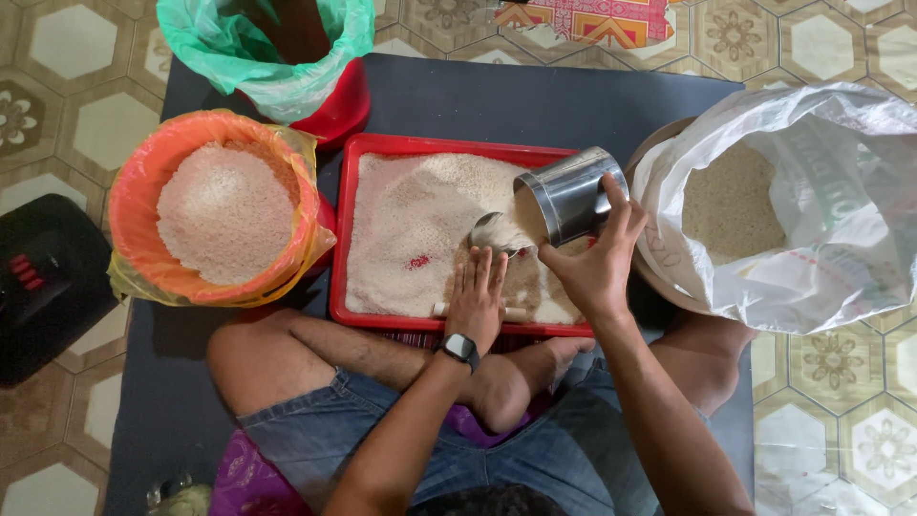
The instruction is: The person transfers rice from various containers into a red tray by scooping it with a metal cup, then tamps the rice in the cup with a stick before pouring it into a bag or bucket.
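Over the red tray [355, 239], left fingers [478, 272] flat on rice [420, 229], right fingers [616, 205] around a tilted steel cup [568, 196].

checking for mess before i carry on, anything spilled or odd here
Nothing looks spilled: the rice stays inside the red tray, the orange-lined tub and the white sack. One odd spot: a small red fleck in the tray's rice. The right hand tilts a steel cup over the tray; the left hand lies flat on the rice.
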